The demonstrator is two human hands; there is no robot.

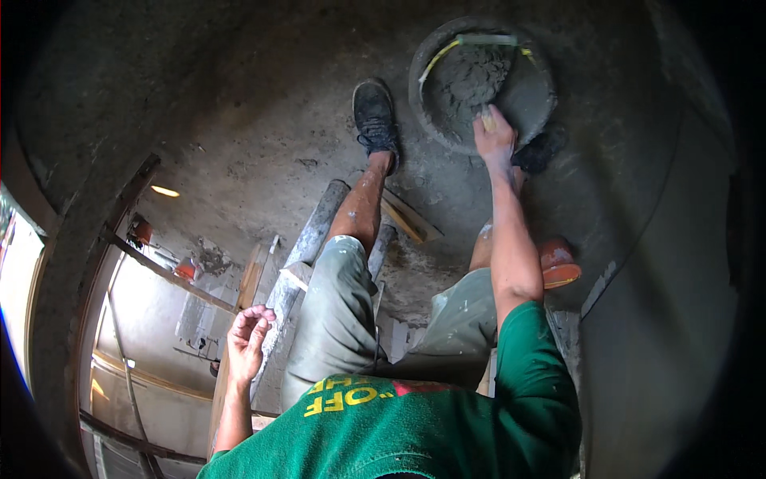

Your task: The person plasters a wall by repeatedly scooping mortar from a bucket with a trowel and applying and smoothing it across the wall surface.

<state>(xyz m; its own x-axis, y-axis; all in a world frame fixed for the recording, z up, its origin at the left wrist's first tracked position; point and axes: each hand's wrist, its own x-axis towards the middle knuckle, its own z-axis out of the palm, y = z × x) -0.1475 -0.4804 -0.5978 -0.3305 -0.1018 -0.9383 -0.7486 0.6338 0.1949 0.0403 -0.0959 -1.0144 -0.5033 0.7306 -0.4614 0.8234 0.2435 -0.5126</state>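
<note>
My right hand (495, 137) reaches down into a round tub (416, 80) at the upper right, its fingers closed around the light handle of what looks like a trowel (487, 121). The trowel's blade is mostly hidden in the grey wet mortar (472, 80). A yellow bail with a pale green grip (487, 39) lies across the tub's far side. My left hand (246, 345) hovers at the lower left, beside a mortar-splashed pole. Its fingers are loosely bent, the thumb apart from them, and nothing shows between them.
Pale-splattered poles (311, 227) run beside my left leg. A wood-edged board (408, 217) lies between my legs on the rough floor. An orange container (558, 262) stands beside my right forearm. At the left, a wooden bar (171, 277) crosses a gap showing a lower level.
</note>
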